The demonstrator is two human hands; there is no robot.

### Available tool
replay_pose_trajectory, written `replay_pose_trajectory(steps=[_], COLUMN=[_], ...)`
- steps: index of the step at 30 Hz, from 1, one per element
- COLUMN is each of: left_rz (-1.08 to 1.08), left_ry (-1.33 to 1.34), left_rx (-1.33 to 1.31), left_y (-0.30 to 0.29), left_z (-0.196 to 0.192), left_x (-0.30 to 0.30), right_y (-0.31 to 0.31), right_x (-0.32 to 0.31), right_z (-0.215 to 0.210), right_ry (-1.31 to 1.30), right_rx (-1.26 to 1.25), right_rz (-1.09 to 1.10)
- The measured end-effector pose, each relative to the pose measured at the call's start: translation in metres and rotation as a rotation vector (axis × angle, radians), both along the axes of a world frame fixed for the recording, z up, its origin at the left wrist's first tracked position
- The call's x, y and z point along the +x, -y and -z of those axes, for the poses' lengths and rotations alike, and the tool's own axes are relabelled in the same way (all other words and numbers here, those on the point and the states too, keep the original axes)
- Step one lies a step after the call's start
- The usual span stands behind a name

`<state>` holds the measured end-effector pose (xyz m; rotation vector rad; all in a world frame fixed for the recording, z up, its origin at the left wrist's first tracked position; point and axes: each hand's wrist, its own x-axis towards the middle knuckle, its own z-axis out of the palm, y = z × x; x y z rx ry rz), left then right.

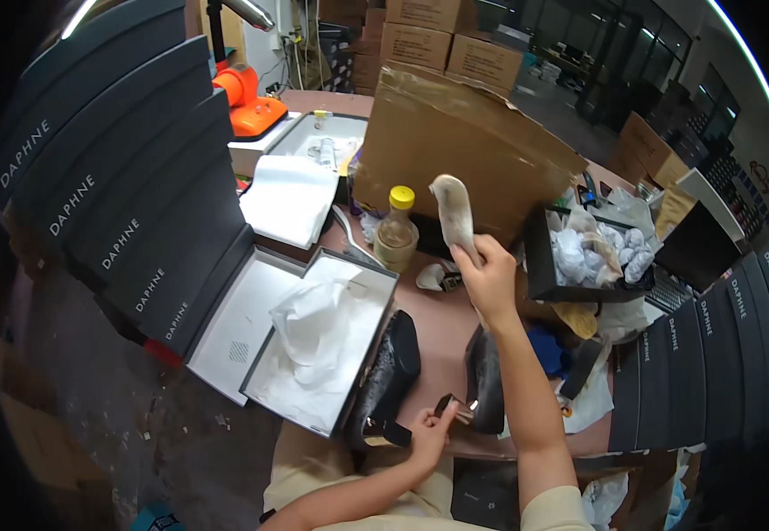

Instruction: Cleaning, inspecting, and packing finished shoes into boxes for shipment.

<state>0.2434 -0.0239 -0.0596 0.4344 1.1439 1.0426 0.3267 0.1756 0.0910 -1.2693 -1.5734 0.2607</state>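
Note:
Raised over the table, my right hand [490,279] is closed round the lower end of a long, pale, worn brush-like tool [454,211] with a rounded tip. My left hand [430,435] is low at the table's front edge, its fingers pinching a small dark part with a metallic glint at the near end of a black shoe [485,380]. My right forearm partly covers that shoe. To its left lies a second black shoe [391,367], with a gold-coloured glint near its lower end. Beside it stands an open shoebox [371,288] with crumpled white tissue paper [313,327].
Dark shoeboxes are stacked at left [127,168] and right [712,354]. A yellow-capped bottle [396,237] stands behind the shoes, before a big cardboard sheet [455,142]. A black box [539,265] holds crumpled paper. Far left is an orange device [256,113].

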Motion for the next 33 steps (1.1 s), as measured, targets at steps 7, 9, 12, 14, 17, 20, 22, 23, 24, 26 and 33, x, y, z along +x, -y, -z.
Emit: replay_pose_trajectory(steps=[7,9,12,14,17,20,22,23,24,26,33], left_rz=[-0.063,-0.068,0.114,0.195,0.221,0.179,0.195,0.205,0.243,0.286,0.423], left_ry=[-0.547,-0.416,-0.529,-0.582,-0.512,-0.47,-0.496,-0.509,-0.499,-0.516,-0.503], left_rx=[0.803,0.876,0.841,0.854,0.892,1.082,1.112,1.117,1.091,1.094,1.083], left_y=[0.012,0.015,0.014,0.014,0.018,0.019,0.021,0.025,0.025,0.031,0.054], left_z=[0.003,0.021,0.003,0.001,0.001,0.004,0.002,0.003,0.0,0.004,0.0], left_x=[-0.017,-0.013,-0.016,-0.017,-0.015,-0.026,-0.035,-0.039,-0.045,-0.049,-0.067], right_y=[-0.109,-0.114,-0.107,-0.109,-0.122,-0.116,-0.114,-0.102,-0.092,-0.084,-0.091], right_x=[-0.042,-0.052,-0.066,-0.068,-0.062,-0.05,-0.016,-0.01,-0.005,0.004,-0.038], right_z=[0.017,0.024,0.028,0.034,0.046,0.032,0.02,0.004,-0.01,-0.018,-0.011], right_ry=[0.361,0.42,0.581,0.577,0.299,0.023,-0.392,-0.773,-0.993,-1.216,-0.372], right_rx=[0.263,0.255,0.265,0.228,0.1,0.374,0.374,0.246,0.224,0.209,0.456], right_rz=[0.188,0.177,0.23,0.267,0.257,0.387,0.343,0.26,0.217,0.145,0.25])
